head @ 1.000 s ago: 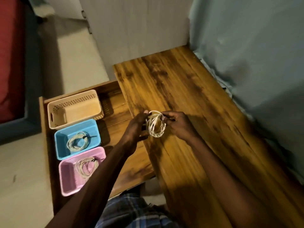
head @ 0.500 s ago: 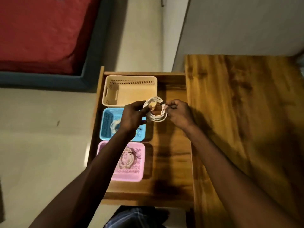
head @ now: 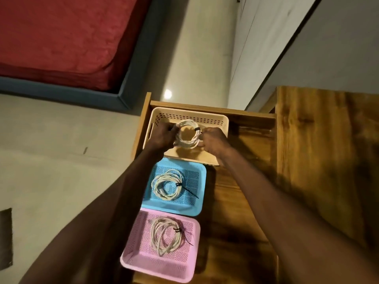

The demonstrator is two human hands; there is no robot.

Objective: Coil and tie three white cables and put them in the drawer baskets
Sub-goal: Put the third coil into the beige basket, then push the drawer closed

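Up top left, a bed with a red mattress (head: 61, 37) sits on the pale floor (head: 51, 160), and over on the right there's the wooden table (head: 328, 150) with its drawer (head: 235, 191) pulled wide open. Three baskets line the drawer's left side: the beige basket (head: 205, 117) farthest away, the blue basket (head: 196, 203) in the middle, the pink basket (head: 131, 261) nearest the person. Both bare forearms reach in from below, and here's the action: the left hand (head: 163, 136) is closed on the left edge of the third coil (head: 187, 136), the right hand (head: 213, 139) pinches its right edge, just below a small dark tie, and that white bundle hangs over the inside of the beige basket, whether touching the bottom or not, I can't tell. In the blue basket lies a second coil (head: 167, 186), flat on the perforated floor, with a black tie (head: 187, 189) trailing off to the right. In the pink basket, a looser coil (head: 165, 235) lies flat too, its own dark tie (head: 180, 231) cinched at its right side.
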